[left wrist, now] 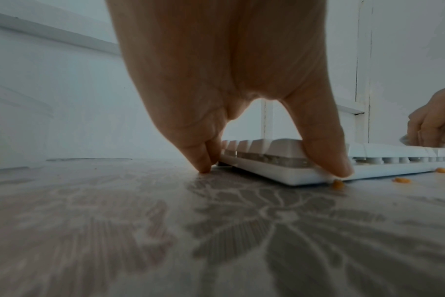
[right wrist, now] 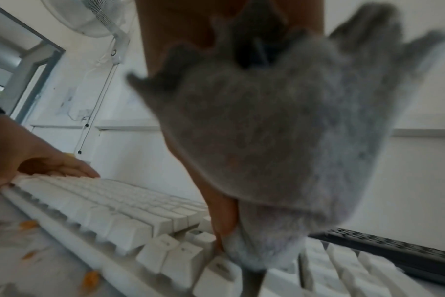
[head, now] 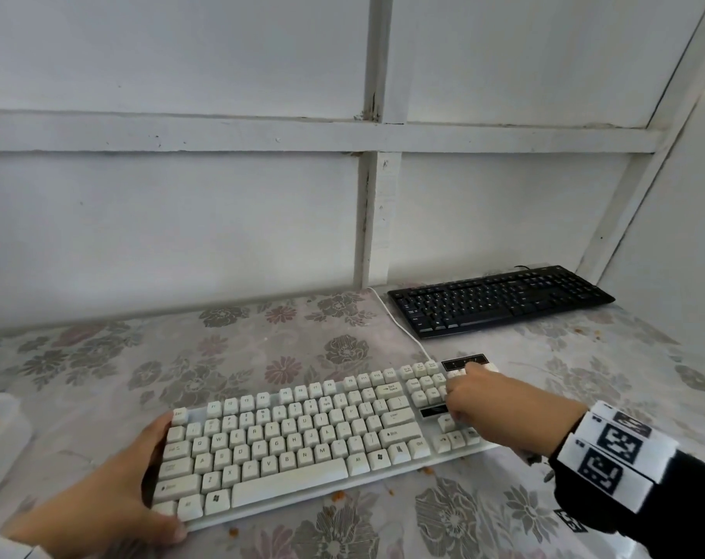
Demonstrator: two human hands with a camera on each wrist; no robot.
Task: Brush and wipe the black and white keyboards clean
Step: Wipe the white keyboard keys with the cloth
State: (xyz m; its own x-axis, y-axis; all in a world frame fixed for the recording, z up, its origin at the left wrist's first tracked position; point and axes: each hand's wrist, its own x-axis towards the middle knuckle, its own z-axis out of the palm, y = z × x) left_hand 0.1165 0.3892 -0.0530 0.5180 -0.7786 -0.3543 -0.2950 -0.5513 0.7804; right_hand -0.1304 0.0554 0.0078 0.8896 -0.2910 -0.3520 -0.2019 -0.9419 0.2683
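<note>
White keyboard [head: 294, 441] is set near table's [head: 100, 357] front edge & braced at its left end by left hand [head: 113, 490], thumb & fingers clasped round it. Grey cloth [right wrist: 280, 140] is gripped in right hand [head: 500, 409] over the numpad. Black keyboard [head: 500, 300] is placed behind, by the wall.

Letters Q, W, E, R, T, "Back Space" and F-numbers on white keyboard [head: 302, 437] keycaps.
</note>
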